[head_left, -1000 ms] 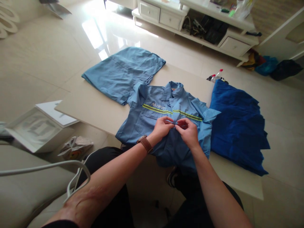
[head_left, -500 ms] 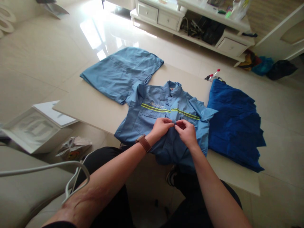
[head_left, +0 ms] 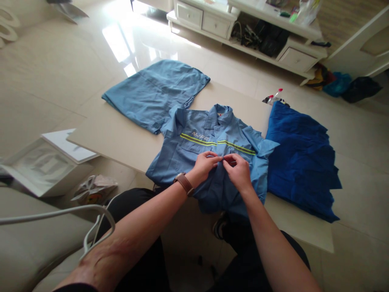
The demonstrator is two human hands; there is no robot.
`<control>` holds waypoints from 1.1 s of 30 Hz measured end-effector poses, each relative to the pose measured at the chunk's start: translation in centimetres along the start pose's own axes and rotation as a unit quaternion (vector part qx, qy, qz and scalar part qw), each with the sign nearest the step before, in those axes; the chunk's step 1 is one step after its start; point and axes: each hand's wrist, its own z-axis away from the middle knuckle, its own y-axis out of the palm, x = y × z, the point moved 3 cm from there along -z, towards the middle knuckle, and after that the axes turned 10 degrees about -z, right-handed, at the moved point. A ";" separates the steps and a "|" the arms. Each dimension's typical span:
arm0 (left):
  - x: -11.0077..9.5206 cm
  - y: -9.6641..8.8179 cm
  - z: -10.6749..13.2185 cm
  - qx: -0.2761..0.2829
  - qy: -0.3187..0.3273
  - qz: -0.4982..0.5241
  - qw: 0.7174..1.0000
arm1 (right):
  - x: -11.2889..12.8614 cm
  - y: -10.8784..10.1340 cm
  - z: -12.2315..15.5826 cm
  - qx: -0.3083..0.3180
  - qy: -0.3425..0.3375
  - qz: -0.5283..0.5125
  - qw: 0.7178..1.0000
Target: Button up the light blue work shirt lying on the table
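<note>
A light blue work shirt (head_left: 194,125) with a collar and yellow-green stripes lies front up, its lower part hanging over the near edge of the table (head_left: 121,150). My left hand (head_left: 206,164), with a brown-strapped watch above it, pinches the front placket just below the stripes. Facing it, my right hand (head_left: 238,168) pinches the same strip of cloth, fingertips almost meeting those of the left. Whatever small part of the placket lies between the fingertips is hidden.
Folded light blue cloth (head_left: 154,91) lies at the table's far left, dark blue cloth (head_left: 299,162) at the right. Bottles with red caps (head_left: 278,95) stand behind. A pale cable (head_left: 60,213) loops near my left arm. An open white box (head_left: 48,166) sits left.
Both hands stay pinched at the placket with only slight finger shifts. The cloth around them has moved a little; nothing has been let go.
</note>
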 end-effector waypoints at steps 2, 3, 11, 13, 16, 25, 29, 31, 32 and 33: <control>-0.2 0.1 0.0 0.002 -0.010 0.017 1.000 | 0.0 0.0 -0.1 0.002 0.000 0.002 1.000; -0.3 0.1 0.1 0.002 -0.016 0.023 1.000 | 0.0 0.0 -0.1 0.003 -0.001 0.003 1.000; -0.6 0.5 0.4 -0.023 -0.038 0.064 0.997 | 0.3 -0.2 0.2 -0.007 -0.016 0.008 1.000; -0.7 0.7 0.6 -0.028 -0.040 0.073 0.996 | 0.4 -0.2 0.4 -0.012 -0.020 0.007 1.000; -0.8 0.8 1.0 -0.025 -0.035 0.077 0.996 | 0.7 -0.3 0.7 -0.025 -0.026 0.005 0.999; -0.5 0.7 0.9 -0.010 -0.009 0.074 0.997 | 0.2 -0.3 0.8 -0.043 0.016 -0.028 0.999; -0.8 0.7 0.7 -0.009 0.013 0.064 0.998 | 0.0 -0.3 0.3 -0.047 0.035 -0.056 0.997; -1.0 0.8 0.6 -0.013 0.028 0.051 0.998 | -0.1 -0.3 0.1 -0.049 0.041 -0.061 0.996; -1.0 0.8 0.5 -0.014 0.037 0.045 0.998 | -0.1 -0.4 0.0 -0.050 0.043 -0.061 0.996; -1.0 0.8 0.4 -0.015 0.045 0.039 0.998 | -0.1 -0.4 -0.1 -0.050 0.045 -0.062 0.996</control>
